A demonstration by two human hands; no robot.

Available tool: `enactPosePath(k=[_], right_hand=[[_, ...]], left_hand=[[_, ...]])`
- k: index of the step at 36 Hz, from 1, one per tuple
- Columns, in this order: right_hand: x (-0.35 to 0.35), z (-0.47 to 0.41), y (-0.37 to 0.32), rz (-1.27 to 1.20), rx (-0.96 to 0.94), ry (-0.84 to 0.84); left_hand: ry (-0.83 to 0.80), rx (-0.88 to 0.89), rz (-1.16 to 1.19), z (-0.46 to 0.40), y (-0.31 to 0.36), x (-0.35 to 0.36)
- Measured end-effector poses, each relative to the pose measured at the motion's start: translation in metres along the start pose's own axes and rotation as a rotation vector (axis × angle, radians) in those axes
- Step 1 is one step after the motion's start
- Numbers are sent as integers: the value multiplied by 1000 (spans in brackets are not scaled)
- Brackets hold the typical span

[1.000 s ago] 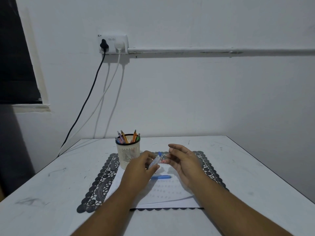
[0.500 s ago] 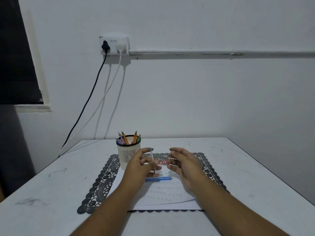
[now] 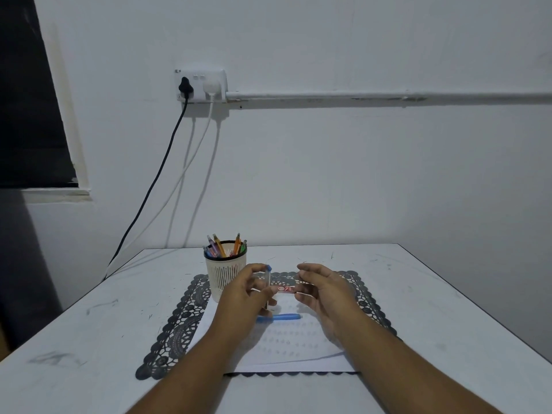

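From the head camera, two hands are raised just above one desk (image 3: 418,294). The left hand (image 3: 242,297) pinches one clear pen (image 3: 269,279) between thumb and curled fingers, holding it upright with its blue end on top. The right hand (image 3: 325,294), fingers curled, pinches one small red-marked piece (image 3: 285,289) that lies level and reaches across to the pen. Below them one blue cap (image 3: 279,317) lies flat on one white sheet (image 3: 286,354), which rests on one black lace mat (image 3: 176,327). One ribbed cup (image 3: 226,279) stands on the mat just left of the left hand, with five pens (image 3: 219,248) that I can count. One wall socket (image 3: 200,85) carries two plugs, one black and one white
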State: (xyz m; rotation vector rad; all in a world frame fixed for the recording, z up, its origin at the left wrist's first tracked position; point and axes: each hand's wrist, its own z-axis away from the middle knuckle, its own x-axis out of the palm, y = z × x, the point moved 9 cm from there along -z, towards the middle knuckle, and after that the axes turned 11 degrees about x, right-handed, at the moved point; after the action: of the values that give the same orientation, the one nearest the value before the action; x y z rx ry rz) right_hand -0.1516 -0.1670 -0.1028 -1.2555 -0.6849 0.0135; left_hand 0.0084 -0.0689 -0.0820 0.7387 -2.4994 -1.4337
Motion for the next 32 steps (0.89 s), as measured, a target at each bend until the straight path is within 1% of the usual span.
enactPosePath(k=[2,4,5,8,9,12,16,20,22,25,29,32], right_hand=[[-3,-2,-1,2,-1,7],[-8,-4,-1,13,-6,24],[-10,-6,-2,19,-8,40],[-21,-13,-3,19,-12,85],[-24,-15,-4,22,-16,99],[-32,-19,-6,46,-27,137],[-39,-23,-6,108,-38,152],[-43,-28,-10,180,-64,163],[-44,-30,-11,213,-74,172],[-41,-34,-12,251,-82,178],[-41,-35,-11,296,-82,192],[-40,-33,-13,334,-96,191]], left_hand=[[-13,22,-99,-4,-1,-1],[-69,63,-275,-11,-2,0],[-115,93,-397,-14,-1,2],[-279,182,-860,-28,2,16],[-324,210,-973,-33,2,22],[-420,247,-1148,-46,3,38],[-483,238,-1267,-62,-6,58],[-507,174,-1343,-75,-20,67],[-523,130,-1361,-79,-26,68],[-543,113,-1350,-81,-31,69],[-518,160,-1319,-82,-26,67],[-496,256,-1207,-73,-7,63]])
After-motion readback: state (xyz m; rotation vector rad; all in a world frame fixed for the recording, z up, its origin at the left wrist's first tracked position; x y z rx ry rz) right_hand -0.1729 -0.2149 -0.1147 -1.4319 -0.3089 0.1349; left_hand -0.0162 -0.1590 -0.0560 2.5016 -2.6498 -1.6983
